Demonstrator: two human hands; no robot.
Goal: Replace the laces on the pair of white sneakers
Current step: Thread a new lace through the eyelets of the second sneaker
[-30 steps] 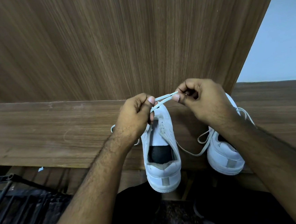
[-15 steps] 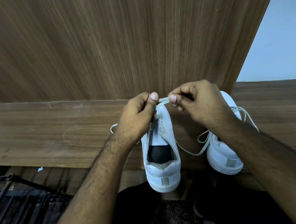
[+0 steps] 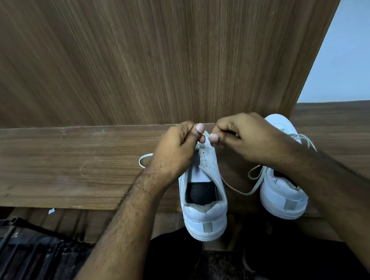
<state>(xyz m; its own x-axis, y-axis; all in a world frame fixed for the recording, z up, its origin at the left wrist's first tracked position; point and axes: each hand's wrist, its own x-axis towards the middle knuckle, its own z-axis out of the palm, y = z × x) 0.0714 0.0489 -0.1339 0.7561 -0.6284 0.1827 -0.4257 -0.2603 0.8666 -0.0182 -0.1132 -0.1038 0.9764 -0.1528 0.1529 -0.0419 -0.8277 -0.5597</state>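
At the far left, below the ledge, a dark slatted rack (image 3: 20, 250) fills the lower corner, with a small pale scrap (image 3: 51, 211) lying just past it. A wooden ledge (image 3: 57, 165) runs across the view, backed by an upright wood-grain panel (image 3: 148, 53). A loop of white lace (image 3: 144, 160) lies on the ledge just left of the left hand (image 3: 176, 152), whose fingers are curled, thumb and forefinger pinching the lace above the toe end of the left sneaker (image 3: 205, 205). That white sneaker sits on the ledge, heel toward the person and overhanging the edge, its dark insole showing. The right hand (image 3: 245, 138) is nearly touching the left one, fingers likewise curled and pinching the same lace at the thumb tip. A slack length of lace runs from the left sneaker across to the right sneaker (image 3: 281, 189), which stands just beside it, partly hidden by the right forearm, with loose laces draped over its side. A pale wall (image 3: 352, 56) shows at far right.
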